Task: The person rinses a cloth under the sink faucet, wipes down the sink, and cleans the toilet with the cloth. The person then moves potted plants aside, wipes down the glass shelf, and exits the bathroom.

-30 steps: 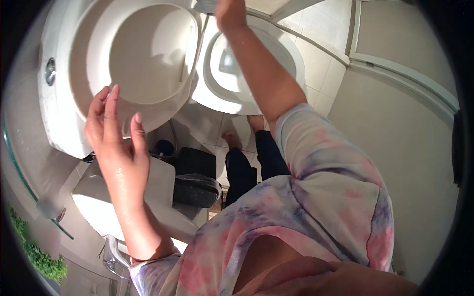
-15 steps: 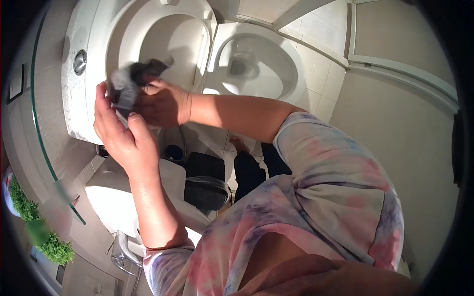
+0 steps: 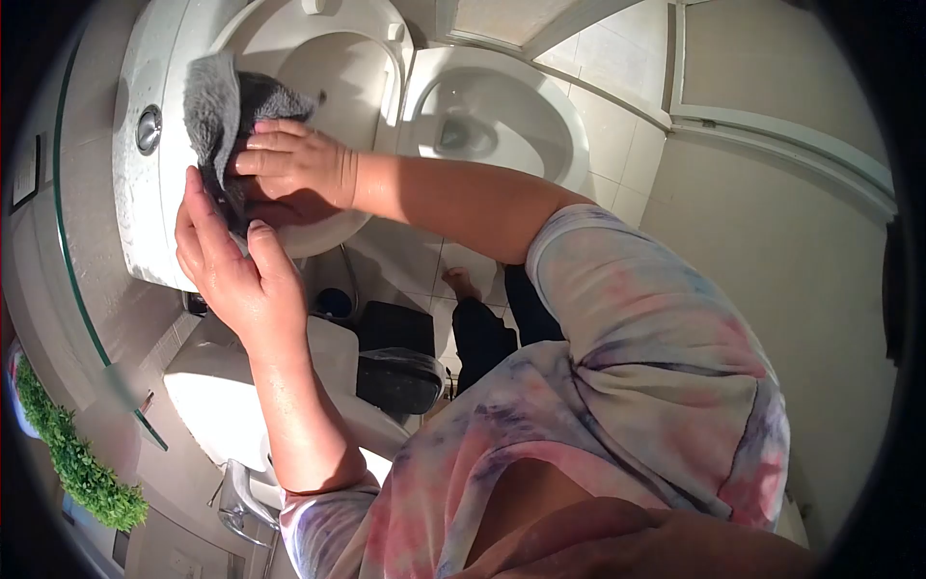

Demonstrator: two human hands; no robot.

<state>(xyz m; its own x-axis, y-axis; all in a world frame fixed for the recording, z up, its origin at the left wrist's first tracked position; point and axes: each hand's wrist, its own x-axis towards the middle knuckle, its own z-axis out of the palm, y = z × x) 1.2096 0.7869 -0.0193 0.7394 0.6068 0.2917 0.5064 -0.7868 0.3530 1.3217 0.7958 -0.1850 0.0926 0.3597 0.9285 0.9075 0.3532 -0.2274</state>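
A dark grey cloth is bunched over the toilet's raised lid and seat. My right hand is closed on it, fingers bent over its folds. The cloth's lower end hangs between the fingers and thumb of my left hand, which is wet, with fingers stretched and thumb apart, and touches the cloth. Behind the hands stand the raised toilet seat and the white toilet bowl.
A white sink with a metal faucet lies at lower left. Below the hands are a black bin and a dark blue container. A glass shelf edge and a green plant are at the left.
My right hand has come from the top of the view to beside my left hand, bringing the grey cloth. The cloth has since swung up and left, and the view has shifted slightly.
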